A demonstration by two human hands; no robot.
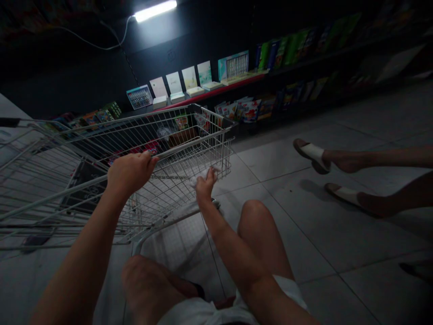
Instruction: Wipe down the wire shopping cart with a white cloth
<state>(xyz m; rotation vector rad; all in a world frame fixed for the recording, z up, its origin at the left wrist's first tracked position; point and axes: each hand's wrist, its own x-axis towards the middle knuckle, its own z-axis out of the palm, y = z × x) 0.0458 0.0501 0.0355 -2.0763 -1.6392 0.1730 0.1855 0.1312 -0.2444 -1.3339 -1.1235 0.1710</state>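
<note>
A metal shopping cart (176, 176) stands right in front of my bent knees. My left hand (130, 170) is closed around the upper rim of its near side. Lower down and further right, my right hand (205, 184) presses a crumpled white cloth or tissue (193, 181) against the wire side near the cart's front corner. Its fingers are bent, and part of the white piece shows on both sides of them. Through the wires I see a dark crate-like panel (83, 187) at the cart's left part.
Shelves behind the cart hold upright books (174, 83), a boxed set (233, 66) and colourful packets (248, 109). A lit tube lamp (155, 10) hangs above. To the right, another person's feet in slippers (313, 153) rest on the tiled floor (270, 176).
</note>
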